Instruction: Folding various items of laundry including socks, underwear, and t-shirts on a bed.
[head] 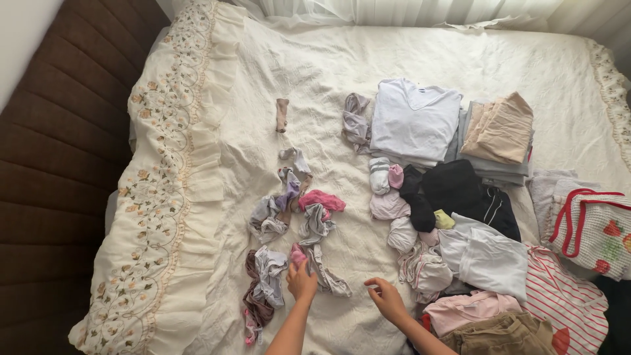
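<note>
Head view: left hand fisted on pink sock.

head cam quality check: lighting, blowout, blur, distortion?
Head view: soft, even daylight with faint shadows; the curtain at top is blown out to white; bedspread edges bow slightly from the wide lens; left hand, right hand and the small garments look sharp, no motion blur.

A single head-worn view looks steeply down from above the near edge of the wide bed with a cream crinkled cotton bedspread, facing its far side by the sheer white curtain, seemingly standing height; the brown quilted headboard fills the left
</note>
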